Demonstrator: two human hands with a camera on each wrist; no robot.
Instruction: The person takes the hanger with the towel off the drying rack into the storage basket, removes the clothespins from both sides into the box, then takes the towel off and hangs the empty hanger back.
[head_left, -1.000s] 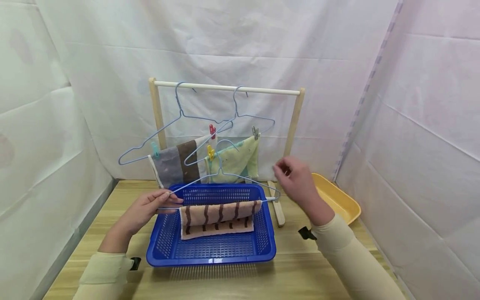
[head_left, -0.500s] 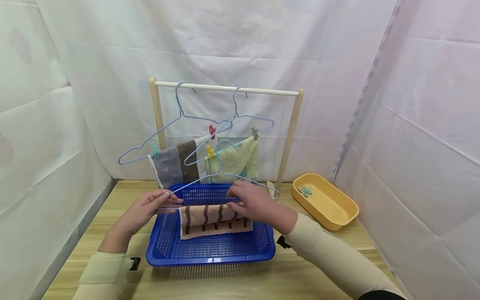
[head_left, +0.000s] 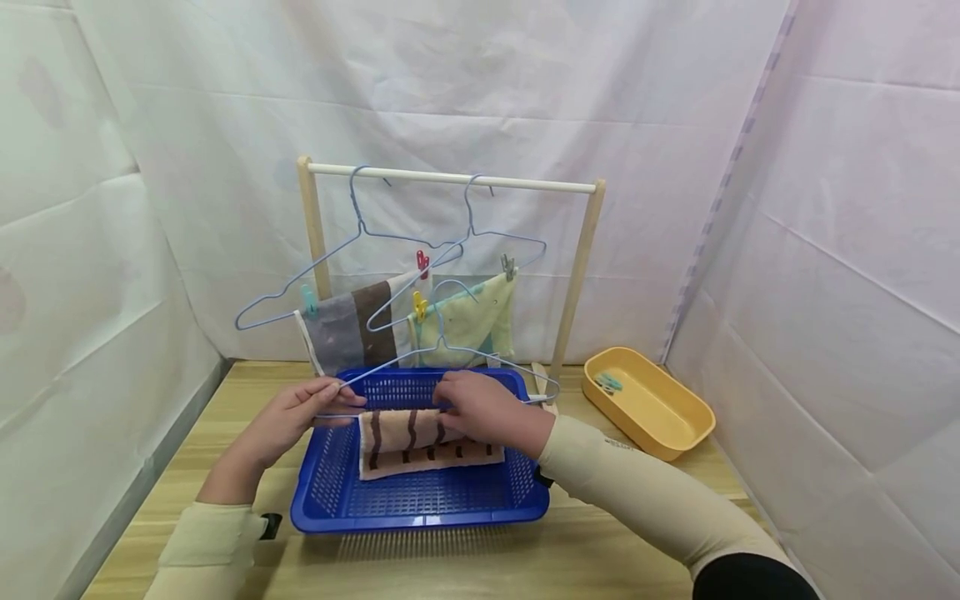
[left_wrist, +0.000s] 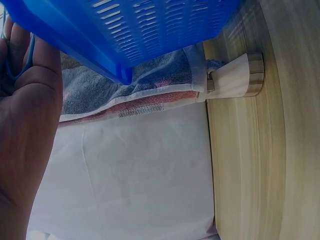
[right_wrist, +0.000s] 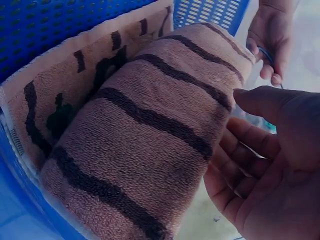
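A light-blue wire clothes hanger (head_left: 390,364) is held at its left corner by my left hand (head_left: 288,417). Draped over its lower bar is a peach towel with brown wavy stripes (head_left: 393,429), hanging within a blue perforated basket (head_left: 420,521). My right hand (head_left: 483,408) is at the towel's top fold, right of its middle. In the right wrist view, the thumb (right_wrist: 260,100) lies by the towel's edge and the fingers (right_wrist: 225,170) go behind it, spaced from the thumb. Whether they press the cloth is hard to tell.
Behind stands a drying rack (head_left: 450,176) with two hangers carrying a grey-brown towel (head_left: 337,329) and a green towel (head_left: 480,312), clipped with clothespins (head_left: 420,307). A yellow tray (head_left: 660,408) at right holds a few clothespins (head_left: 607,383). White cloth walls surround the table.
My right hand has come from the right, beyond the hanger, to the towel's top fold and then shifted slightly left along it. My left hand and the hanger have stayed put.
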